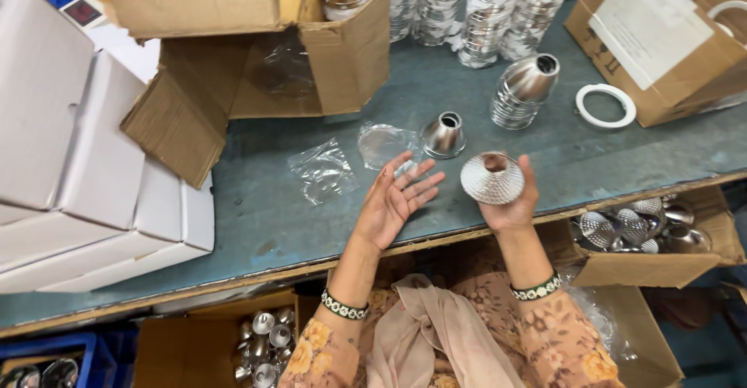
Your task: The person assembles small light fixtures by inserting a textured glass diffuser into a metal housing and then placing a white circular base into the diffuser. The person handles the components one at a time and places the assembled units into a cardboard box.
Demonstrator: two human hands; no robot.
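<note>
Nearest to me, the right hand (513, 205) grips a faceted silver reflector cone (492, 179), its wide mouth turned toward the person, seemingly so the inside can be seen. The left hand (397, 199) hovers beside it, fingers spread, palm up, holding nothing. Just beyond on the worktop (264, 209) lie crumpled clear bags (323, 170) and one upright cone (443, 135). Farther back, nested cone stacks (523, 88) and an open cardboard box (257, 53).

Glossy faceted metal reflector (492, 179)
</note>
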